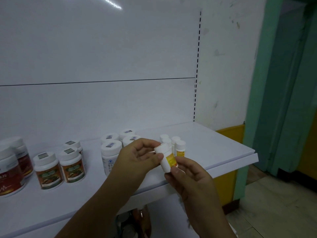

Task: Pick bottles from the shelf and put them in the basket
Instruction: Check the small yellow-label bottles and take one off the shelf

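The small white bottle [166, 158] with its yellow label is off the shelf [214, 148], held tilted in the air just in front of the near edge, with the left hand [137, 157] closed around its cap end and the right hand [190, 176] pinching its base between fingertips. Both grips are light (fingertips only), so I judge a slip during a handover could drop it to the floor, or knock it into the few like bottles [173, 143] standing just behind. No basket is in view, so its place and reach cannot be judged. Something brownish shows under the shelf, too dark to identify. The label text is blurred, and the red jars [10, 169] at far left are cut off.
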